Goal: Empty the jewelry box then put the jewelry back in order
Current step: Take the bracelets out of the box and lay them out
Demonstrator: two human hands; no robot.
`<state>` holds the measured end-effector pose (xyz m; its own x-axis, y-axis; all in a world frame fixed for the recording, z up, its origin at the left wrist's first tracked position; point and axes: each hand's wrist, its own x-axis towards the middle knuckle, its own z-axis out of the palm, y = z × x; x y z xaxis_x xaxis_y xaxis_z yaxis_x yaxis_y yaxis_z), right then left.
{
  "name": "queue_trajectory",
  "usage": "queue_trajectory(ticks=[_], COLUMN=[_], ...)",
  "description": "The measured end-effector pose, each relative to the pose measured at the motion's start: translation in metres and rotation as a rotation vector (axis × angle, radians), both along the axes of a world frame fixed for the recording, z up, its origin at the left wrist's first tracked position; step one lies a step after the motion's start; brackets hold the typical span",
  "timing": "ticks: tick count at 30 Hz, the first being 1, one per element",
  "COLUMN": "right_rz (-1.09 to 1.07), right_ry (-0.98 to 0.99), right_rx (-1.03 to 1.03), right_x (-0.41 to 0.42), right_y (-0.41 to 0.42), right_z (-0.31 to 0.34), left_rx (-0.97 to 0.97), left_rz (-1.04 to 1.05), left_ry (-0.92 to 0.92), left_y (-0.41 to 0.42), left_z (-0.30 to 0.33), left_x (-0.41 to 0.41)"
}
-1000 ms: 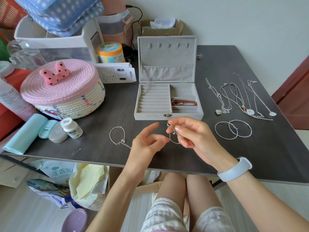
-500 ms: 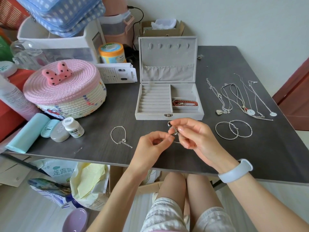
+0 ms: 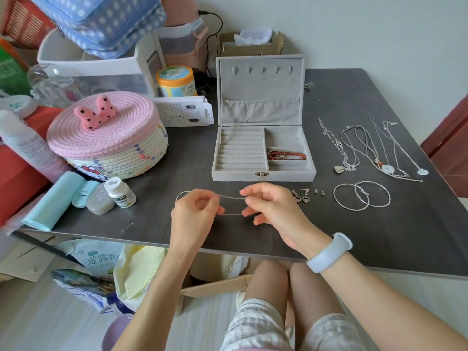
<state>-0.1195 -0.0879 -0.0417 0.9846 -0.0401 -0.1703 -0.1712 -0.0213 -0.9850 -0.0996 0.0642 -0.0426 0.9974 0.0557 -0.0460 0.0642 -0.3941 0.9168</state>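
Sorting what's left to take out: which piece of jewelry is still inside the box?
The red bead bracelet, in the jewelry box's right compartment; all the silver pieces are out.

Dark grey wood-grain bench (image 3: pixel 379 236); pale grey jewelry box (image 3: pixel 263 173) holding a red bead bracelet (image 3: pixel 286 155); silver necklaces (image 3: pixel 364 148) and silver hoops (image 3: pixel 362 196); basket (image 3: pixel 109 148) with a pink lid, cream sides with small coloured flecks, and a pink black-dotted bow (image 3: pixel 95 114); blue-and-white checked bag (image 3: pixel 101 24); mint-green case (image 3: pixel 53 201); white pill bottle (image 3: pixel 120 192) with a green label; orange-and-blue tub (image 3: pixel 176 81); pale blue wristband (image 3: pixel 329 252)

One jewelry box (image 3: pixel 263 158), two hoops (image 3: pixel 361 196), two hands (image 3: pixel 268 206), one woven basket (image 3: pixel 109 143)
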Motion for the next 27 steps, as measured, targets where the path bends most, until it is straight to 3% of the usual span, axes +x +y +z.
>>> queue_trajectory(ticks=[4,9,13,16,20,27], right_rz=[-0.037,-0.006,0.013,0.120,0.234,0.342], right_ry=[-0.068,-0.192,-0.314,-0.490,-0.626,-0.633], right_rx=[-0.233,-0.728,-0.972,-1.062,-1.261,-1.328], right_x=[0.017,0.041,0.038,0.020,0.008,0.012], right_y=[0.021,0.029,0.021,0.017,0.012,0.002], right_z=[-0.006,-0.009,-0.009,-0.018,-0.029,-0.024], left_rx=[0.311,0.615,0.693,0.730,0.814,0.988], left_rz=[0.035,0.109,0.050,-0.162,-0.320,-0.391], left_ry=[-0.073,-0.173,-0.479,-0.669,-0.695,-0.538], left_y=[0.002,0.002,0.017,0.032,0.041,0.044], left_z=[-0.007,-0.011,-0.020,-0.035,-0.041,-0.036], left_x=[0.005,0.009,0.010,0.011,0.006,0.008])
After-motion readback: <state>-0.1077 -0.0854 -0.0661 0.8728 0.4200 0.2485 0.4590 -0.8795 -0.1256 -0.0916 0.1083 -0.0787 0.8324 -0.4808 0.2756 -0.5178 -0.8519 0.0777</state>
